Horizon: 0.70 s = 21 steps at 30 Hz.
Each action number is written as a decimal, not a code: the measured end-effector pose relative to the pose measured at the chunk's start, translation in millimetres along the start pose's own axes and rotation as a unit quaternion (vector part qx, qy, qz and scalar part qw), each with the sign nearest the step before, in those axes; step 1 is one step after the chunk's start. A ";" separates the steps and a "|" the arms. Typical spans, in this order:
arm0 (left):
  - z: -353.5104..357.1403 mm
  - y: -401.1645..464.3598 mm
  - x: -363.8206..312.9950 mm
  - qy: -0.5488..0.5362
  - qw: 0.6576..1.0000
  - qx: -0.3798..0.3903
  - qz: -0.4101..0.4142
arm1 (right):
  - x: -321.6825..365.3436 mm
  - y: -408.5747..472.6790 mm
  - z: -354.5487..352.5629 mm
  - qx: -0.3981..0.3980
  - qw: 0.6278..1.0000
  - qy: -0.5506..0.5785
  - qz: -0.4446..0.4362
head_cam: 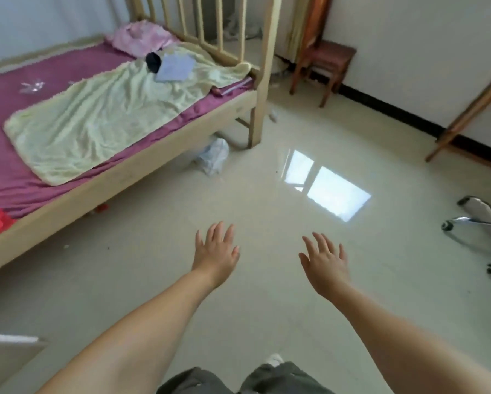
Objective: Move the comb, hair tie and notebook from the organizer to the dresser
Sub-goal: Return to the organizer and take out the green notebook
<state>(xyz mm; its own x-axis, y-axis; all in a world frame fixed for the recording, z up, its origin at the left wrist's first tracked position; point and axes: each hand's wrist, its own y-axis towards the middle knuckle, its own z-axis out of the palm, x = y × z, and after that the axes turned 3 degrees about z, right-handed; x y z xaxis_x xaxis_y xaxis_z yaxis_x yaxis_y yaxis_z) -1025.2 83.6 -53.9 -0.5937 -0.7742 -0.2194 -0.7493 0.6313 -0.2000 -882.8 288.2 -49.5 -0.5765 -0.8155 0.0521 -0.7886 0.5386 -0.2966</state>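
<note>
Left hand (216,255): stretched forward over the floor, fingers spread, holds nothing.
Right hand (325,264): the same, palm down, empty.
Floor (267,280): pale, shiny, wide free space ahead of the hands.
Bed (119,180): wooden edge runs along the left side.
Chair base (483,226): chrome, at the right edge.
Stool (328,62): by the far wall.
Comb, hair tie, notebook, organizer, dresser: cannot be made out.
Writing: nothing readable.

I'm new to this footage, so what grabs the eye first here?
Two bare arms reach forward over the floor, left hand and right hand open and empty. At left stands a wooden bed with a purple sheet and a pale yellow blanket. A bright window reflection gleams on the tiles.
</note>
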 end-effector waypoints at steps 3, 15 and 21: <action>6.7 51.4 -87.9 0.011 0.996 0.020 0.082 | -86.3 15.4 -12.1 -0.010 0.995 0.029 0.091; 18.7 286.0 -354.3 0.062 0.962 0.039 0.265 | -340.9 134.3 -60.1 -0.071 0.960 0.085 0.258; 7.9 426.3 -493.0 0.075 0.933 0.048 0.349 | -462.5 227.2 -113.3 -0.094 0.934 0.111 0.326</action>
<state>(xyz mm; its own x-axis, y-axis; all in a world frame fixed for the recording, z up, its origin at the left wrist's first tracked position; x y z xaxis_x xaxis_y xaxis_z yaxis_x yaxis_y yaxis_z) -1049.6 734.7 -38.5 -0.9671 -0.1661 -0.1927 -0.1395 0.9796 -0.1444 -819.6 811.8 -33.0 -0.9613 -0.2472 0.1219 -0.2651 0.9503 -0.1633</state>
